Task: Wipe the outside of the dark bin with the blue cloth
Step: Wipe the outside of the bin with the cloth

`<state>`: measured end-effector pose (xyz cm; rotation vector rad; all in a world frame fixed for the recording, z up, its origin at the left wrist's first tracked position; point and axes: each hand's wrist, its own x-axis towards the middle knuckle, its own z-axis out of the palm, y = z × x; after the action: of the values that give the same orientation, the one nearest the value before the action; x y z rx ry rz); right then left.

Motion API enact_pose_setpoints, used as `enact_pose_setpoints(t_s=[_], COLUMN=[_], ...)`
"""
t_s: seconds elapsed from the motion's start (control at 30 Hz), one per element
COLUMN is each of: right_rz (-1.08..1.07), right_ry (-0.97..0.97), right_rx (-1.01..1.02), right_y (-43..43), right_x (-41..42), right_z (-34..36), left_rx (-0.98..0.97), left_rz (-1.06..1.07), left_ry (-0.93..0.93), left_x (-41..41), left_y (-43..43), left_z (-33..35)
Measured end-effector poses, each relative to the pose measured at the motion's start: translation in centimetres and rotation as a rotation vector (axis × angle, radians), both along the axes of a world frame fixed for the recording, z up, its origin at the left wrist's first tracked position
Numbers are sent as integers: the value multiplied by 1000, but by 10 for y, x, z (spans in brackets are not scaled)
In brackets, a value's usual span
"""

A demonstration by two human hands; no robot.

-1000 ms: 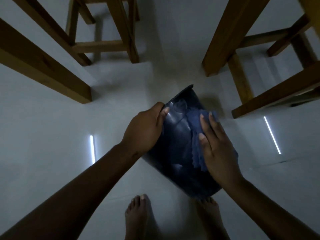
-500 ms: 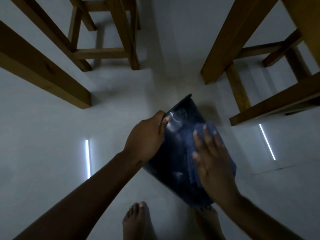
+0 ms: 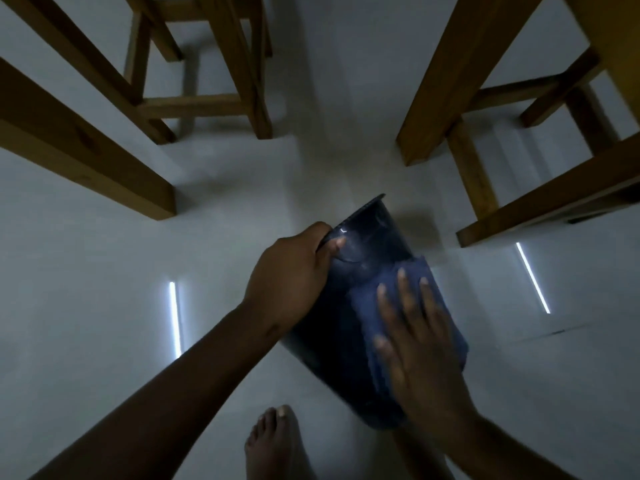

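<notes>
Both our hands are on the dark bin [image 3: 367,258], which we hold tilted above the floor [image 3: 104,271] just in front of our feet. Our left hand [image 3: 294,271] is curled shut around the far end, thumb over its edge. Our right hand [image 3: 415,341] lies open and flat, fingers spread, pressing the blue cloth [image 3: 367,306] against the bin's upper side. The bin's long axis runs away from us, leaning left; we judge the next stroke should follow it. We can read no label or writing.
</notes>
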<state>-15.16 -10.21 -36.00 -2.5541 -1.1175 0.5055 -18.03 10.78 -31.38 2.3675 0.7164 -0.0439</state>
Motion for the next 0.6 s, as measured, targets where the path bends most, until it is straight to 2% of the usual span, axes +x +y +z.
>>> enact_pose_setpoints(t_s=[0.07, 0.13, 0.2, 0.27, 0.33, 0.4, 0.47, 0.5, 0.53, 0.6], right_rz=[101, 54, -131, -197, -151, 43, 160, 154, 95, -116], right_ry=[-61, -51, 177, 269, 137, -25, -136, -156, -115, 124], right_rx=[-15, 60, 156, 180, 52, -38, -42, -13, 35, 145], right_y=[-1, 11, 22, 17, 8, -1, 0, 6, 12, 20], right_x=[-6, 18, 49, 56, 28, -6, -10, 2, 16, 44], right_z=[-1, -3, -2, -3, -1, 1, -3, -4, -7, -6], left_rx=[-17, -74, -101, -89, -74, -50, -43, -41, -42, -54], left_rz=[-36, -60, -56, -43, -36, -35, -45, -53, -62, -63], left_ry=[-2, 8, 13, 28, 44, 39, 13, 5, 3, 9], left_x=[5, 5, 4, 3, 2, 1, 3, 5, 6, 9], left_y=[0, 1, 3, 4, 5, 3, 3, 2, 3, 3], left_z=[0, 1, 2, 3, 1, -1, -3, -3, -2, -1])
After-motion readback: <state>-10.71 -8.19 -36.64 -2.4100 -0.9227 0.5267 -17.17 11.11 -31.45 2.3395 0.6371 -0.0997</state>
